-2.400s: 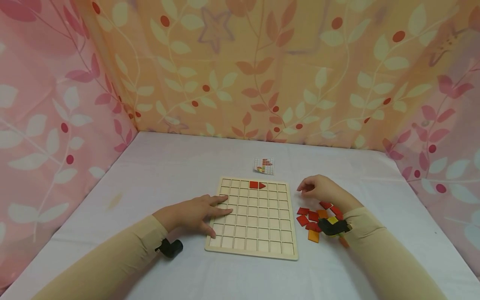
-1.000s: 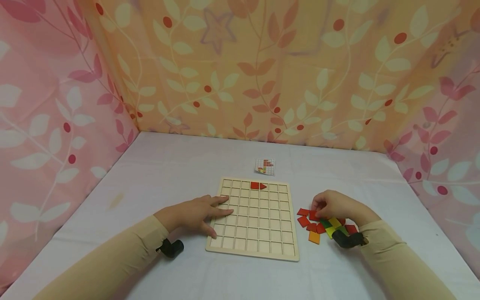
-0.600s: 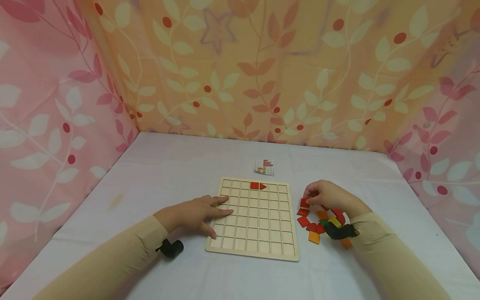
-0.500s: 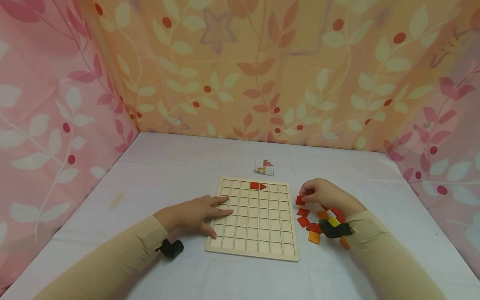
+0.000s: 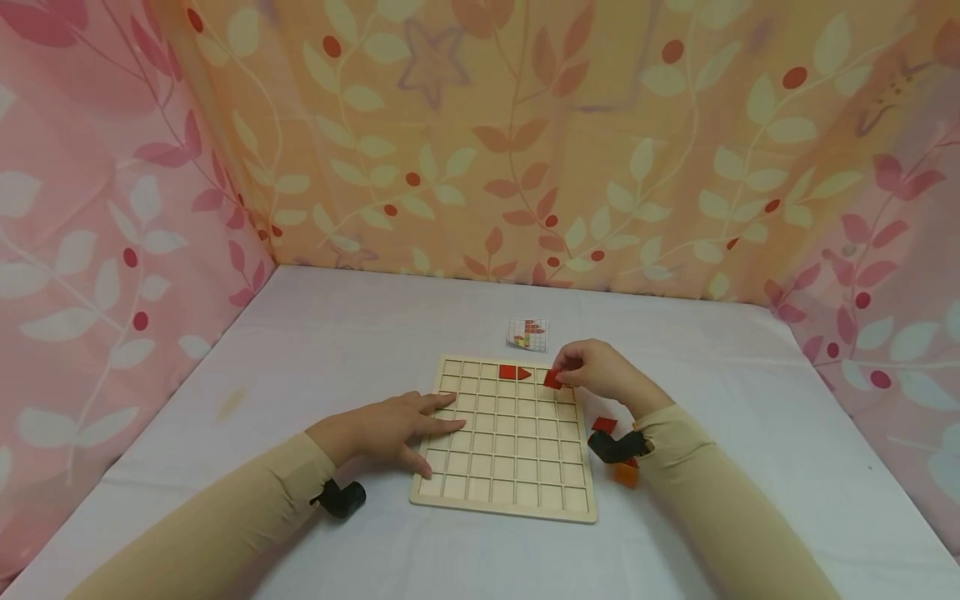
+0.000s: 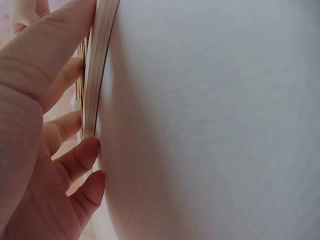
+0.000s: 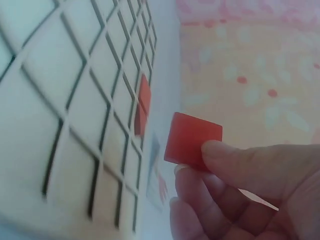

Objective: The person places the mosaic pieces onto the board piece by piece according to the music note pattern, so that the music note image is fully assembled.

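Note:
A wooden grid board (image 5: 506, 492) lies on the white table, with a red square tile (image 5: 507, 372) and a red pointed tile (image 5: 524, 374) side by side in its far row. My left hand (image 5: 386, 427) rests with spread fingers on the board's left edge; the left wrist view shows its fingers (image 6: 89, 192) along the board's side. Between thumb and fingers my right hand (image 5: 603, 372) pinches another red square tile (image 7: 192, 140), held above the board's far right corner. In the right wrist view that tile is tilted and apart from the grid.
Behind the board lies a small printed card (image 5: 528, 333) with a coloured grid pattern. Right of the board are loose tiles, among them a red one (image 5: 604, 425) and an orange one (image 5: 626, 475), partly hidden by the right wrist's black camera (image 5: 617, 447). Patterned cloth walls (image 5: 480, 167) enclose the table.
My right hand reached into the loose tiles, picked up a red square tile and carried it left over the board's far right corner. My left hand has stayed on the board's edge.

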Motion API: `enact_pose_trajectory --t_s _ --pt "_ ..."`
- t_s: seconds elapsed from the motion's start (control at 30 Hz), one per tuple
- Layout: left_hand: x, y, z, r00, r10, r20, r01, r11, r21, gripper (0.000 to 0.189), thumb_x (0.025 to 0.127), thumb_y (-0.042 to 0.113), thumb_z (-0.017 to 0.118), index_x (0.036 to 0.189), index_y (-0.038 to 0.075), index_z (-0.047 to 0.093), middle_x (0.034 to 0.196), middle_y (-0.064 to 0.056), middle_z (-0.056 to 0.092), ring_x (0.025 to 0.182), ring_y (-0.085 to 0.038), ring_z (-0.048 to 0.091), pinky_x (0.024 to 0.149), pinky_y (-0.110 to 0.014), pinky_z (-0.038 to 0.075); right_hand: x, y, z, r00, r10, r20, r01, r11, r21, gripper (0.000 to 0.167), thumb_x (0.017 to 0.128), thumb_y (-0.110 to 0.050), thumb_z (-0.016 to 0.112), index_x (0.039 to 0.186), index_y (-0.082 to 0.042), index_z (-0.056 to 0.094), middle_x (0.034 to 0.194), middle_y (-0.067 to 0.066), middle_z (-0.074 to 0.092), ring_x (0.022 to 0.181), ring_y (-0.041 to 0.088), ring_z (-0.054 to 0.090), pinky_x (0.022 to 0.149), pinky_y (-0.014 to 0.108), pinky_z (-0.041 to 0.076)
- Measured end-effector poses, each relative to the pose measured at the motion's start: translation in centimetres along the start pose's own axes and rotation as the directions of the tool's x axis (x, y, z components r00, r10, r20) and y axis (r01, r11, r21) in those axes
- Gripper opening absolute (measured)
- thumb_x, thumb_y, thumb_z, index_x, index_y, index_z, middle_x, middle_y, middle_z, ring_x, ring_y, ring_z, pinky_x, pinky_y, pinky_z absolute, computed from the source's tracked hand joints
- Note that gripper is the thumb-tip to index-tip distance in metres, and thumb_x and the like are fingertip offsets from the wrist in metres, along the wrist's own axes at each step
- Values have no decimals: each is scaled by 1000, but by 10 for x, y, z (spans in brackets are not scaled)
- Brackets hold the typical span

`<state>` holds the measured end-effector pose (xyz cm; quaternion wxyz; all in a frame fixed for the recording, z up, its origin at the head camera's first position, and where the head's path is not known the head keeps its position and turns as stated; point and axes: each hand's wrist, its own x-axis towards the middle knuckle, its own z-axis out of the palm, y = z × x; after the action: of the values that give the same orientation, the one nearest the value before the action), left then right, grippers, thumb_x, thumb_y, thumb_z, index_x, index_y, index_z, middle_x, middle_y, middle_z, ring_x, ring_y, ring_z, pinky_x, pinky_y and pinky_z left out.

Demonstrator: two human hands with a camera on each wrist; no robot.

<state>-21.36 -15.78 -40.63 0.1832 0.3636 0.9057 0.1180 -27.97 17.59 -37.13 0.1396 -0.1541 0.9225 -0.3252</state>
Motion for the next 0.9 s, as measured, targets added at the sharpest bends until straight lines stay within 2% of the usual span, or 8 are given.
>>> enact_pose_trajectory --t_s 0.17,0.4,0.6,0.9 --pt "0 -1 1 1000 0 5 0 1000 3 79 70 63 61 139 46 26 153 8 8 136 -37 14 104 -52 22 11 -11 15 999 -36 -5 36 999 4 5 81 -9 68 85 -10 65 80 1 61 78 18 51 69 30 44" --pt "1 -1 1 1000 3 8 -4 1000 9 78 71 64 59 139 46 26 153 8 7 135 -42 12 105 -53 19 24 -22 32 996 -78 -31 77 997 -26 6 80 -8 69 83 -8 64 77 1 59 75 16 52 70 30 45" --pt "0 -1 0 1000 12 7 -12 1000 5 78 71 64 58 139 44 26 153 6 8 135 -41 12 105 -54 19 33 -26 40 994 -104 -25 102 992 -72 4 81 -9 67 83 -8 64 77 -1 59 75 15 51 70 29 44" --pt "0 0 0 1000 24 -1 -24 1000 12 78 71 64 58 140 43 27 153 5 9 136 -39 13 106 -53 19 39 -28 45 997 -83 -9 82 994 -68 4 81 -10 69 80 -10 65 76 -2 59 74 15 51 69 28 44"
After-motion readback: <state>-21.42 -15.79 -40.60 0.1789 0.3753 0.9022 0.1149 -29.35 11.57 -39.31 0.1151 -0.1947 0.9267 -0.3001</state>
